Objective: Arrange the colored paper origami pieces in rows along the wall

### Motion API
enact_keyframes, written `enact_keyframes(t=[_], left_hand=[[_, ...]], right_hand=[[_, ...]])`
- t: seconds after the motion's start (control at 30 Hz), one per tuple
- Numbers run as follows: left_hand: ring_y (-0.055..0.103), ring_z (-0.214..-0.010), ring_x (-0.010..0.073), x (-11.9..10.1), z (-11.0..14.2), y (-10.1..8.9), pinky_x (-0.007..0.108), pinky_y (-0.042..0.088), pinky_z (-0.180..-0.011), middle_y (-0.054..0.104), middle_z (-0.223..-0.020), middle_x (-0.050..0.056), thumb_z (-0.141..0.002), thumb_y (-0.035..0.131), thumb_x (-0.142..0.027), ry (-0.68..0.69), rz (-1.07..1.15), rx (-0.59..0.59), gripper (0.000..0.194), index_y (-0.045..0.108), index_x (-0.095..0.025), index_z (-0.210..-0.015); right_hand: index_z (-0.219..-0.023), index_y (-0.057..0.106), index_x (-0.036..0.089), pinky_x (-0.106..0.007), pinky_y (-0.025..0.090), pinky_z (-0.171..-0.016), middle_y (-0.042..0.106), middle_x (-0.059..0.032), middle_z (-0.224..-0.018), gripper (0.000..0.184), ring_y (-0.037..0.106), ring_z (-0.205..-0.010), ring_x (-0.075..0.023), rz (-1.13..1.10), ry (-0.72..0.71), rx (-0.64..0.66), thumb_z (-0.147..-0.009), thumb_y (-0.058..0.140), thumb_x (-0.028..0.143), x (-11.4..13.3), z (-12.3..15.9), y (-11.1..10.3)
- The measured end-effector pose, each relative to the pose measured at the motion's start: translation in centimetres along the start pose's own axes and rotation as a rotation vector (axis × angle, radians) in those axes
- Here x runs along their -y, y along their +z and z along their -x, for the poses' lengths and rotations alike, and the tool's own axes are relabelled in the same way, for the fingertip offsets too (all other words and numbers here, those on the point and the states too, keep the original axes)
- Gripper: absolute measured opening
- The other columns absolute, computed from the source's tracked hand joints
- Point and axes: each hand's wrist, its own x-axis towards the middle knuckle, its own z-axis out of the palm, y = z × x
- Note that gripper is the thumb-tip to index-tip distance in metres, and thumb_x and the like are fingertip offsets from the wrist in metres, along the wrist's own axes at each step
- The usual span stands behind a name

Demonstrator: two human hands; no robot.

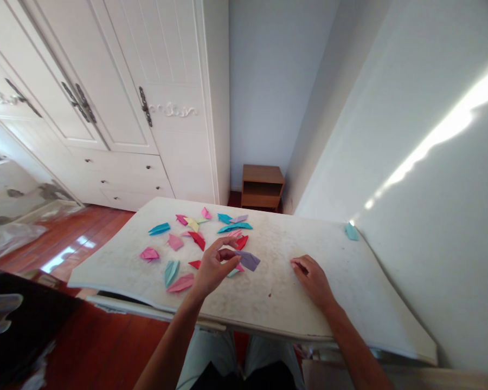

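My left hand [215, 268] pinches a purple folded-paper piece [250, 261] between thumb and fingers, above the middle of the white table [276, 303]. The paper points to the right, with its left end hidden by the fingertips. Farther right, my right hand [312, 275] is closed, its fingers curled and nothing showing in them, low over the tabletop. Around and behind my left hand lie several folded-paper pieces, among them a red one [197, 240], a teal one [171, 273], a pink one [180, 283] and a blue one [236, 227].
A light-green folded paper [351, 232] lies at the table's far right, by the wall [423, 216]. Beyond the table stand a white wardrobe [179, 151] and a small brown cabinet [263, 174]. At lower left is a dark object [20, 325] with plastic on it.
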Motion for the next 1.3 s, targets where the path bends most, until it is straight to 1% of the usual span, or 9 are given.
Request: enact_keyframes(t=[0.1, 0.17, 0.3, 0.53, 0.63, 0.73, 0.83, 0.97, 1.3], left_hand=[[0.063, -0.071, 0.0142, -0.1, -0.2, 0.9, 0.019, 0.045, -0.057, 0.063, -0.080, 0.005, -0.071, 0.071, -0.030, -0.050, 0.014, 0.036, 0.051, 0.050, -0.014, -0.114], [0.062, -0.072, 0.0131, 0.0, -0.5, 1.5, 0.019, 0.045, -0.058, 0.063, -0.088, 0.007, -0.070, 0.072, -0.030, -0.047, 0.037, 0.064, 0.049, 0.051, -0.014, -0.112], [0.061, -0.076, 0.0121, 0.8, -1.3, 3.1, 0.023, 0.049, -0.068, 0.063, -0.096, 0.009, -0.068, 0.074, -0.027, -0.035, 0.100, 0.107, 0.048, 0.054, -0.012, -0.109], [0.061, -0.074, 0.0126, 2.2, -3.2, 8.5, 0.024, 0.049, -0.070, 0.063, -0.084, 0.006, -0.061, 0.076, -0.022, -0.120, 0.165, 0.106, 0.045, 0.059, -0.009, -0.100], [0.059, -0.072, 0.0126, 2.4, -3.7, 10.8, 0.024, 0.047, -0.064, 0.063, -0.084, 0.007, -0.059, 0.079, -0.026, -0.183, 0.267, 0.123, 0.047, 0.059, -0.009, -0.099], [0.060, -0.076, 0.0141, 2.6, -3.8, 12.3, 0.025, 0.048, -0.066, 0.064, -0.087, 0.008, -0.057, 0.082, -0.030, -0.235, 0.349, 0.114, 0.055, 0.058, -0.009, -0.102], [0.061, -0.079, 0.0142, 2.9, -3.5, 13.1, 0.025, 0.048, -0.068, 0.065, -0.090, 0.007, -0.053, 0.085, -0.030, -0.277, 0.356, 0.138, 0.061, 0.059, -0.010, -0.104], [0.058, -0.069, 0.0118, 3.4, -3.0, 13.4, 0.022, 0.045, -0.060, 0.065, -0.079, 0.007, -0.059, 0.081, -0.037, -0.316, 0.276, 0.244, 0.046, 0.066, -0.008, -0.092], [0.056, -0.060, 0.0103, 3.7, -3.4, 14.2, 0.021, 0.042, -0.055, 0.063, -0.069, 0.004, -0.066, 0.074, -0.041, -0.242, 0.179, 0.235, 0.038, 0.068, -0.009, -0.087]], right_hand=[[-0.092, 0.066, 0.016, -0.035, 0.044, -0.078, 0.062, -0.0092, -0.089, 0.027, 0.055, -0.085, -0.0201, 0.033, -0.013, -0.004, -0.092, 0.043, 0.032, 0.2, 0.2, 0.0], [-0.092, 0.066, 0.016, -0.036, 0.044, -0.080, 0.063, -0.0095, -0.090, 0.027, 0.055, -0.086, -0.0206, 0.046, -0.021, -0.010, -0.092, 0.044, 0.032, 0.4, 0.3, 0.0], [-0.092, 0.067, 0.016, -0.036, 0.043, -0.081, 0.064, -0.0095, -0.091, 0.028, 0.055, -0.087, -0.0208, -0.016, 0.011, -0.006, -0.092, 0.045, 0.035, 0.6, 0.5, -0.2], [-0.104, 0.066, 0.016, -0.029, 0.046, -0.077, 0.066, -0.0089, -0.100, 0.036, 0.060, -0.088, -0.0190, -0.361, 0.068, 0.125, -0.091, 0.049, 0.045, 1.7, 0.8, -0.9], [-0.091, 0.067, 0.015, -0.026, 0.044, -0.070, 0.066, -0.0071, -0.087, 0.036, 0.059, -0.078, -0.0167, -0.420, 0.053, 0.143, -0.091, 0.049, 0.045, 2.2, 0.9, -1.2], [-0.077, 0.064, 0.014, -0.024, 0.041, -0.063, 0.061, -0.0045, -0.072, 0.037, 0.055, -0.067, -0.0139, -0.478, 0.079, 0.085, -0.091, 0.050, 0.045, 2.3, 1.1, -1.3], [-0.077, 0.063, 0.014, -0.023, 0.040, -0.060, 0.058, -0.0029, -0.067, 0.037, 0.052, -0.063, -0.0123, -0.543, 0.155, -0.017, -0.090, 0.051, 0.046, 2.2, 1.1, -1.4], [-0.075, 0.060, 0.014, -0.022, 0.037, -0.054, 0.055, -0.0016, -0.064, 0.039, 0.048, -0.057, -0.0106, -0.573, 0.241, -0.106, -0.090, 0.051, 0.049, 2.1, 1.0, -1.6], [-0.074, 0.058, 0.015, -0.022, 0.039, -0.058, 0.056, -0.0020, -0.066, 0.039, 0.051, -0.061, -0.0116, -0.570, 0.208, -0.101, -0.092, 0.048, 0.048, 2.3, 1.0, -1.6]])
